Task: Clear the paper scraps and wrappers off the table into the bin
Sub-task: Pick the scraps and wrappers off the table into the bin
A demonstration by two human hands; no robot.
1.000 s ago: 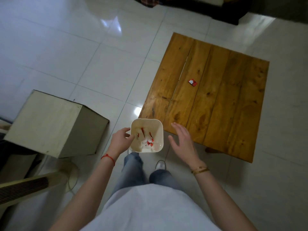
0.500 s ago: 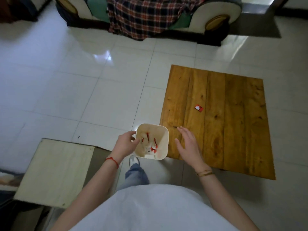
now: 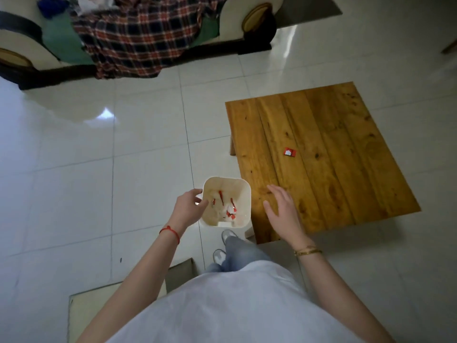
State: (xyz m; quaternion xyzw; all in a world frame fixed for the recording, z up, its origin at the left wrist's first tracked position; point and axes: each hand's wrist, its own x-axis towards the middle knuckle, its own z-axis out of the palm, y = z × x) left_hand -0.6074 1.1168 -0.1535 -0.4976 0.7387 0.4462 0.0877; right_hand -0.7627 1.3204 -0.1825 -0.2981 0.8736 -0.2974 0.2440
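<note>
A small cream bin [image 3: 243, 194] hangs in the air beside the near-left corner of the low wooden table [image 3: 333, 169]. My left hand [image 3: 189, 206] grips the bin's left rim. Red and white scraps [image 3: 228, 209] lie at the bin's bottom. One red and white wrapper [image 3: 289, 152] lies near the middle of the table. My right hand [image 3: 282, 211] hovers flat, fingers spread, over the table's near-left corner with nothing in it.
A sofa [image 3: 37, 45] draped with a plaid cloth [image 3: 138, 40] stands at the far side of the white tiled floor [image 3: 123, 157]. A pale box [image 3: 99, 300] sits at my lower left, next to my legs.
The view has swung left and tipped up, bringing the sofa into view. The bin stays in my left hand and my right hand has edged over the table corner.
</note>
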